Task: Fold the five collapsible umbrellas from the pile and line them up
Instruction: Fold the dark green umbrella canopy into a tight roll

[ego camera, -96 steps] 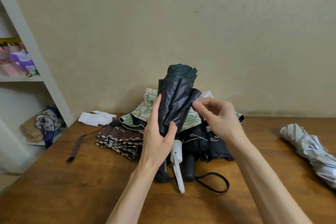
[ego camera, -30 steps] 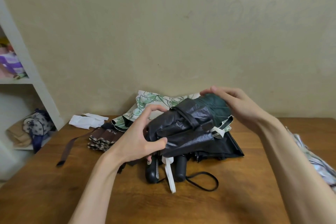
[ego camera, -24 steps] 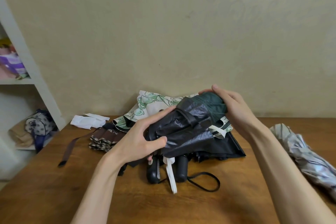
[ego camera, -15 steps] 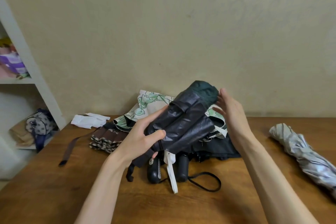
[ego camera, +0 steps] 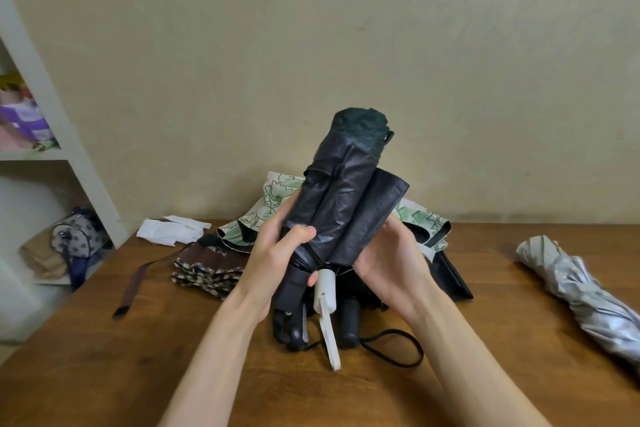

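— What is the left hand (ego camera: 277, 253) gripping?
— It is clasping the bottom of the dark umbrella (ego camera: 346, 201), which is standing nearly upright above the pile (ego camera: 273, 189).
— And the right hand (ego camera: 391, 260)?
— It is cupping the umbrella's lower right side, fingers curling behind. A silver umbrella (ego camera: 588, 295) is lying well apart on the table (ego camera: 104, 357).

The one camera rides on the person's head and faces forward and down, over both forearms. It sits near: the left hand (ego camera: 273, 260) and right hand (ego camera: 391, 263) fill mid-frame, with the dark umbrella (ego camera: 346, 198) upright between their fingers. Past the fingertips the table (ego camera: 138, 374) runs to the wall (ego camera: 346, 28). Left of the fingers stands a shelf (ego camera: 69, 149), bent by the wide lens; right of them lies a silver umbrella (ego camera: 588, 302).
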{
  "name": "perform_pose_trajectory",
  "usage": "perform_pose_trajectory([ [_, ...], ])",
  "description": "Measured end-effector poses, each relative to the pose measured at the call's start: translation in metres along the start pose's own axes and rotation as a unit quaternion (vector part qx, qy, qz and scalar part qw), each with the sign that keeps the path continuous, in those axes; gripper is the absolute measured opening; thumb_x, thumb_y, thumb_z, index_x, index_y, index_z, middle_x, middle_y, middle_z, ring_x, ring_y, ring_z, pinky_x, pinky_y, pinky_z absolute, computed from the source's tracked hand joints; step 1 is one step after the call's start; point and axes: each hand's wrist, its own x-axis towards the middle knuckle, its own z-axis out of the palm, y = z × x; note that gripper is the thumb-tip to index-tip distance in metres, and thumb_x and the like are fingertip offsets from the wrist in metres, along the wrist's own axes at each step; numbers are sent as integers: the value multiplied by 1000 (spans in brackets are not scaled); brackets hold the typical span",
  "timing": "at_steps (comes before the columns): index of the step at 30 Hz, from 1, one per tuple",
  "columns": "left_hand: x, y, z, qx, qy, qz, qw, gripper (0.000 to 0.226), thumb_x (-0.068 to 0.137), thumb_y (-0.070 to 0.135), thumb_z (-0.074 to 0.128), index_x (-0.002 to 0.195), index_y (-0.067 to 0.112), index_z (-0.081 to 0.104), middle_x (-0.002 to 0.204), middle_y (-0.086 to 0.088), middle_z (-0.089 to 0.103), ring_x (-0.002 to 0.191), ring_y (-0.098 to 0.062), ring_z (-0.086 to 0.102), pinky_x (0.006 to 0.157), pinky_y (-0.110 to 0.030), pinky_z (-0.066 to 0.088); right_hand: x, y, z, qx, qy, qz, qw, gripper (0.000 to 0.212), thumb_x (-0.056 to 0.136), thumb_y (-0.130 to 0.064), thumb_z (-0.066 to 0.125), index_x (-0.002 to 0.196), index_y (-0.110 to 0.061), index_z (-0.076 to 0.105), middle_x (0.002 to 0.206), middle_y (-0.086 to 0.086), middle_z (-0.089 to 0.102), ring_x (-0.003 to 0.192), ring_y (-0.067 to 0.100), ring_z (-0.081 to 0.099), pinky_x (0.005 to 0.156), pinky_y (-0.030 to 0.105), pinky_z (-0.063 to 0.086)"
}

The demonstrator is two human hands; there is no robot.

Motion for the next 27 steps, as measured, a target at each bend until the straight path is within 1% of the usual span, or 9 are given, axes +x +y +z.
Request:
perform_pose_trajectory([
  [3,2,-5,-2,11,2,-3,1000,44,88,16,61,129,28,71,102,-8,75,69,-24,70,60,-32,58,1,-2,-3,11,-25,2,1000,54,94,-30,75,138,-10,51,140,23,42,133,41,41,127,69,20],
  [5,3,-7,-4,59,7,13,998,55,91,17,63,143,35,64,130,0,73,106,-33,72,92,-47,60,0,-7,-2,-5,4,-21,1000,41,95,-32,70,125,-9,56,126,20,53,120,38,51,118,60,43],
  [7,2,-7,-3,114,6,44,992,62,98,12,63,153,38,51,148,22,60,139,-4,55,114,-27,44,-4,-16,5,-41,39,-45,997,43,99,-40,65,122,-4,65,118,10,67,111,30,63,102,47,56],
  [9,1,-4,3,150,14,51,987,65,102,2,61,150,43,46,144,37,55,140,14,45,107,-7,39,-10,-22,11,-113,53,-50,991,47,102,-45,61,131,-9,71,128,3,75,118,25,71,104,44,57],
  [14,-2,-6,14,195,21,56,979,67,103,-5,57,149,41,38,121,59,52,110,31,52,83,3,44,-14,-21,15,-258,115,-123,951,18,100,-23,74,114,-14,81,111,3,82,106,28,78,98,55,61],
  [16,-2,-7,16,194,20,58,979,65,105,2,58,152,41,37,121,55,56,102,28,57,76,0,47,-13,-20,17,-275,141,-147,940,15,96,-22,79,108,-13,82,106,2,82,102,26,79,96,56,62],
  [20,-1,-10,20,177,8,61,982,89,88,26,86,162,32,37,143,27,61,133,2,59,101,-17,52,-12,-20,21,-280,145,-172,933,16,98,-24,77,105,-10,79,101,9,81,95,29,79,93,52,63],
  [24,1,-13,20,203,22,68,977,110,65,36,99,159,36,41,136,27,66,128,5,62,102,-16,52,-11,-24,23,-191,115,-127,967,31,111,-22,54,105,-4,78,91,13,77,79,27,73,72,32,63],
  [27,2,-15,17,217,32,79,972,111,65,29,102,158,37,42,131,26,69,124,4,65,101,-18,53,-13,-23,22,-204,86,-141,965,20,103,-14,68,113,2,74,92,19,76,78,25,73,71,29,63],
])
